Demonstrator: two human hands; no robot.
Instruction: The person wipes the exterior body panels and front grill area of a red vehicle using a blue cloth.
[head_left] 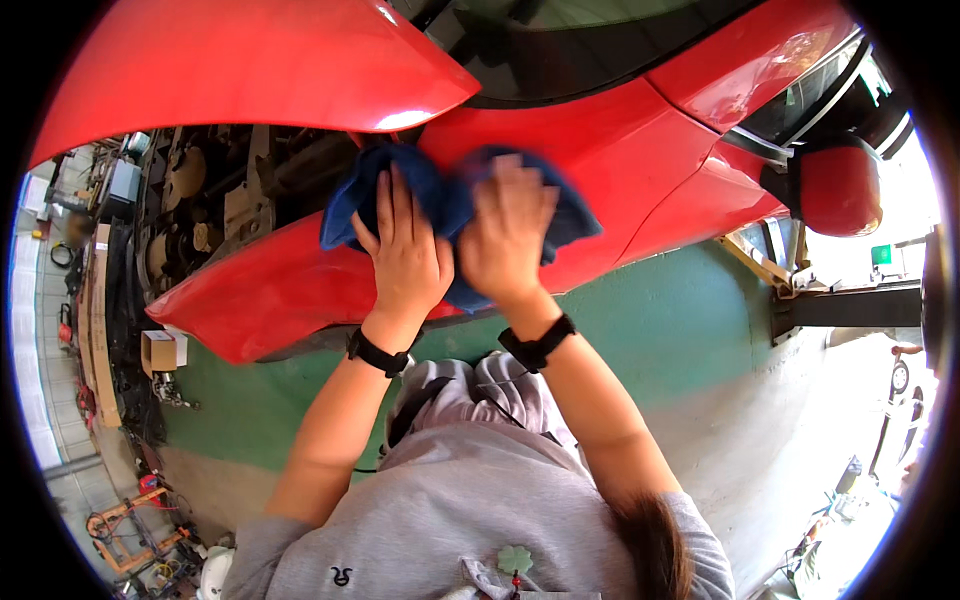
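Observation:
Both my hands lie on blue cloth bunched over the red fender point(290, 290) of a car. My left hand point(410, 255) rests flat on the left part of the blue cloth point(350, 205), its fingers stretched out and slightly apart. Beside it, my right hand point(505, 235) presses on the right part of the cloth, fingers extended and blurred by motion. Whether this is one cloth or two, I cannot tell. Black bands circle both wrists. Above the cloth, the raised red hood point(260, 70) overhangs the engine bay point(230, 200).
The car's red side mirror point(840, 185) juts out at the right, near a lift arm point(850, 308). A small cardboard box point(160, 352) stands on the green floor point(660, 330) at the left. Tools and parts line the left wall, including an orange frame point(125, 530).

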